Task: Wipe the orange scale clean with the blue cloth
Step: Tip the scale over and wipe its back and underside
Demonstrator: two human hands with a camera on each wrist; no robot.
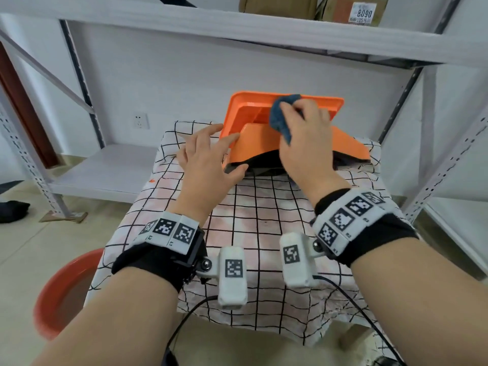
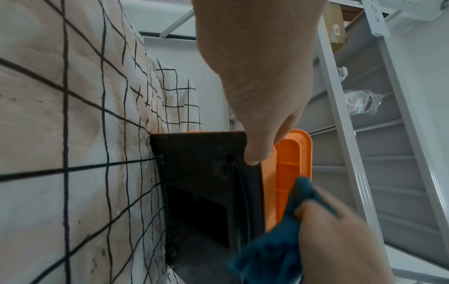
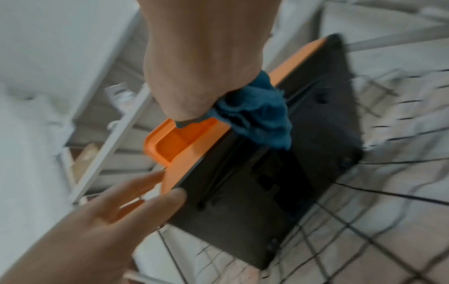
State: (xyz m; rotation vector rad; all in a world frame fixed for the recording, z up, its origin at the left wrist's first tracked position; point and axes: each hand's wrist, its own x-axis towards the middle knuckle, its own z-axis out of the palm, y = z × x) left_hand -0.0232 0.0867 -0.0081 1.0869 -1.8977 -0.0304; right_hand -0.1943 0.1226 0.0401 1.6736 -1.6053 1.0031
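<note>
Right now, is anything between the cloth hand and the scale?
Nothing visible. The right hand holds the blue cloth directly against the tipped-up orange scale. The left hand steadies the scale's left edge, clear of the cloth.

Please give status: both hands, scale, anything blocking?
Right hand grips bunched blue cloth against tilted orange plastic scale. Left hand open, steadying its left edge. Nothing blocking.

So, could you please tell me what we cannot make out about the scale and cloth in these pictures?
- Orange scale: its weighing face is turned away in every view.
- Blue cloth: mostly covered by the right hand, head view.
- Right wrist view: motion blur smears the checked tablecloth.
- Left hand: fingertip contact unclear.
</note>
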